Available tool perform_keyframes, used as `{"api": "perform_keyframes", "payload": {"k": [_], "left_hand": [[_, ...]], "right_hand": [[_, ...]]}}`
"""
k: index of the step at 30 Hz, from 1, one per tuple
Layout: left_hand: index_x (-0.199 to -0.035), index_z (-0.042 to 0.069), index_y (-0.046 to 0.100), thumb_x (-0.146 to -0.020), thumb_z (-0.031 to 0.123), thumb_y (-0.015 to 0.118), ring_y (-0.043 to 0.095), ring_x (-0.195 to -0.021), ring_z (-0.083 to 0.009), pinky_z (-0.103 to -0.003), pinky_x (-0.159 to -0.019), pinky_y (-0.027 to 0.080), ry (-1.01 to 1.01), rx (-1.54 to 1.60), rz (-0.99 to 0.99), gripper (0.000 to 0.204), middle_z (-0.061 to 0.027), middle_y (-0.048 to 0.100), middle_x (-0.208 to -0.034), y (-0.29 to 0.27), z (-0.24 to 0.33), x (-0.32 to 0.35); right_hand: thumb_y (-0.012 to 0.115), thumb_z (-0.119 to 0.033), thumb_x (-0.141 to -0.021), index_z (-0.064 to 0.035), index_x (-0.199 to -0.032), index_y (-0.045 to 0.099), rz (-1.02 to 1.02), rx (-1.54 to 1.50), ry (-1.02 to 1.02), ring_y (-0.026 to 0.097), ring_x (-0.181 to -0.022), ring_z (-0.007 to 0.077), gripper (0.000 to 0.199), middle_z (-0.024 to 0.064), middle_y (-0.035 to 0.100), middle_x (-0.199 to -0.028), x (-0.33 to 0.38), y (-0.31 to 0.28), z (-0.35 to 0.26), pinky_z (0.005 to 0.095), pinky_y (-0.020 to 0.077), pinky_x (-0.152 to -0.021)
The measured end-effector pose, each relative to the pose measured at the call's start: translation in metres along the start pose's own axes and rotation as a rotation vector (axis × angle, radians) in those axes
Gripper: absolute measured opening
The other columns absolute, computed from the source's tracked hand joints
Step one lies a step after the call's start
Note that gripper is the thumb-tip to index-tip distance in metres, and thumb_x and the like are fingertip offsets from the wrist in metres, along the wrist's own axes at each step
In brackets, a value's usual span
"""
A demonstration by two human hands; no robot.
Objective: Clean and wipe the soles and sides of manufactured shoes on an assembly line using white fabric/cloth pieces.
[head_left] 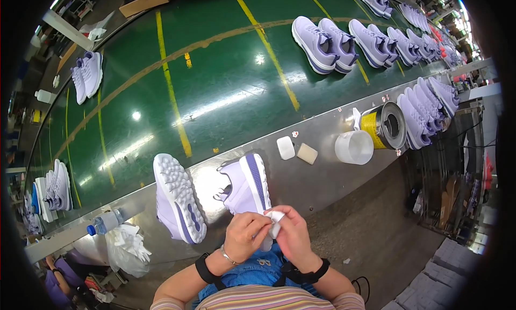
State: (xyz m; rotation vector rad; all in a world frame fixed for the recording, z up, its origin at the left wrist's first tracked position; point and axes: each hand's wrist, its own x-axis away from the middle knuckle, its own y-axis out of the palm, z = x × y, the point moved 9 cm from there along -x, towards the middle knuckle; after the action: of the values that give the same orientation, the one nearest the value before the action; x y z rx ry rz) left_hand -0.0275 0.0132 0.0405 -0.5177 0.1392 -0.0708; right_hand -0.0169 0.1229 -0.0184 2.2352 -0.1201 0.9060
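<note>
In front of my body, my left hand [246, 236] and my right hand [294, 238] come together, fingers pinched on a small white cloth [276, 217]. Whether it is cloth or paper is hard to tell. Just beyond my fingers a lavender sneaker [239, 189] lies on its side on the metal ledge, its white and purple sole edge facing right. My hands overlap its near end. To its left rests a second sneaker [177, 197], tipped over with its knobbly white and purple outsole showing. Both hands are closed; neither grips a sneaker.
A green conveyor belt [215, 89] runs beyond the metal ledge [322, 116], carrying pairs of sneakers [322, 44]. On the ledge are a white pad [285, 147], a beige block [307, 153], a white cup [355, 147] and a yellow-labelled can [384, 126]. A bottle [106, 222] stands left.
</note>
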Motion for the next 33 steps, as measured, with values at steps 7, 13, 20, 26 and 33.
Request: {"api": "perform_keyframes", "payload": {"k": [7, 13, 20, 26, 33], "left_hand": [[-0.096, 0.005, 0.058, -0.067, 0.014, 0.071, 0.054, -0.085, -0.0282, -0.037, -0.076, 0.039, -0.071, -0.102, 0.082, 0.034, -0.0101, 0.058, -0.090, -0.009, -0.022, -0.002], [-0.102, -0.003, 0.051, -0.068, 0.035, 0.072, 0.050, -0.093, -0.0346, -0.043, -0.084, 0.034, -0.438, -0.229, 0.072, 0.055, -0.0194, 0.055, -0.098, -0.005, -0.105, -0.004], [-0.095, 0.000, 0.052, -0.071, 0.041, 0.069, 0.050, -0.087, -0.0314, -0.040, -0.079, 0.032, -0.389, -0.230, -0.062, 0.051, -0.0153, 0.054, -0.088, 0.006, -0.107, -0.005], [-0.100, 0.000, 0.051, -0.071, 0.039, 0.070, 0.049, -0.087, -0.0307, -0.040, -0.080, 0.031, -0.401, -0.133, 0.003, 0.052, -0.0144, 0.052, -0.087, 0.007, -0.115, 0.001], [-0.103, -0.001, 0.049, -0.070, 0.040, 0.070, 0.049, -0.087, -0.0304, -0.040, -0.080, 0.031, -0.451, -0.071, -0.016, 0.056, -0.0143, 0.051, -0.088, 0.013, -0.127, 0.007]], "right_hand": [[0.055, 0.006, -0.082, 0.0021, -0.096, 0.063, 0.096, 0.642, -0.487, 0.056, -0.084, 0.0111, 0.017, 0.0062, 0.059, -0.090, -0.020, -0.007, -0.042, 0.0219, 0.0453, -0.075], [0.063, 0.002, -0.071, -0.0029, -0.086, 0.064, 0.029, 1.048, -0.583, 0.057, -0.075, 0.0145, 0.015, 0.0067, 0.058, -0.085, -0.070, 0.019, -0.040, 0.0252, 0.0445, -0.066], [0.064, -0.002, -0.073, -0.0005, -0.084, 0.063, 0.049, 0.930, -0.495, 0.054, -0.068, 0.0099, 0.011, 0.0038, 0.060, -0.077, -0.110, 0.026, -0.042, 0.0234, 0.0439, -0.061], [0.066, -0.004, -0.075, 0.0008, -0.083, 0.062, 0.011, 0.791, -0.342, 0.052, -0.067, 0.0067, 0.010, 0.0022, 0.061, -0.075, -0.127, 0.020, -0.030, 0.0214, 0.0424, -0.059], [0.066, 0.001, -0.073, -0.0046, -0.082, 0.065, -0.093, 0.873, -0.539, 0.047, -0.065, 0.0068, 0.011, -0.0006, 0.050, -0.075, -0.087, 0.009, -0.024, 0.0207, 0.0380, -0.057]]}}
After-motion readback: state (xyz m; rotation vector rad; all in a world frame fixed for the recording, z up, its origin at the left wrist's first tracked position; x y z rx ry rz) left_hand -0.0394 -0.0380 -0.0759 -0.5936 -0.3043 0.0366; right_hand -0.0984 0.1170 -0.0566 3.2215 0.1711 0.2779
